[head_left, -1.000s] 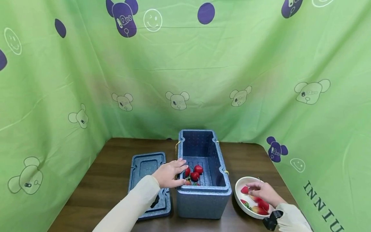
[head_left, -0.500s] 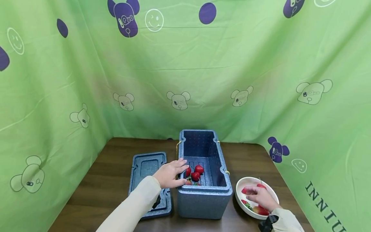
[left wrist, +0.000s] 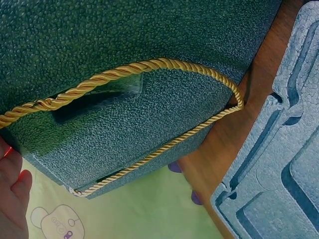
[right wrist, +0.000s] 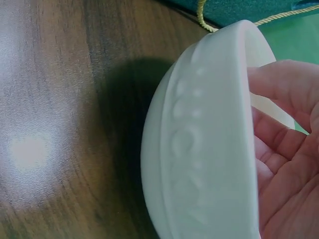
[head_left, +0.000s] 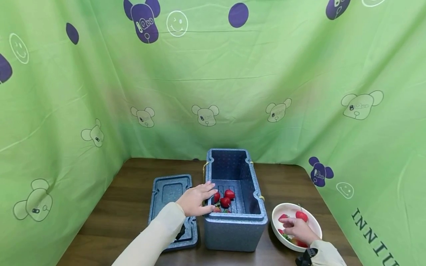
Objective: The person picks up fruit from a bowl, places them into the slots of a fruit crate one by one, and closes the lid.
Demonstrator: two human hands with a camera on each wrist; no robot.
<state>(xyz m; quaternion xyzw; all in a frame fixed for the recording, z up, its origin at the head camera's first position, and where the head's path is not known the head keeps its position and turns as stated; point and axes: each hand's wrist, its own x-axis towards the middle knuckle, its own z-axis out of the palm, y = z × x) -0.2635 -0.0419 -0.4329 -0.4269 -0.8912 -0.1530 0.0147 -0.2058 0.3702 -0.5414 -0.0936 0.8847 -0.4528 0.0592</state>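
My left hand (head_left: 197, 200) rests on the left rim of a blue-grey foam box (head_left: 233, 233), fingers stretched out over the edge. In the left wrist view only part of that hand shows beside the box wall. Several strawberries (head_left: 229, 194) lie inside the near end of the box. My right hand (head_left: 299, 229) reaches into a white bowl (head_left: 276, 231), its thumb and fingers apart and loosely bent among strawberries (head_left: 301, 216). One strawberry (head_left: 283, 217) lies just beyond the fingertips. The bowl's rim hides these fingertips in the right wrist view.
The box's lid (head_left: 170, 190) lies flat on the wooden table (head_left: 110, 214) to the left. A twisted gold cord (left wrist: 164, 63) hangs along the box's side. Green printed cloth (head_left: 206, 74) encloses the table at the back and sides.
My right hand has shifted slightly left and toward me inside the bowl, uncovering a strawberry at the bowl's far right. My left hand stays on the rim.
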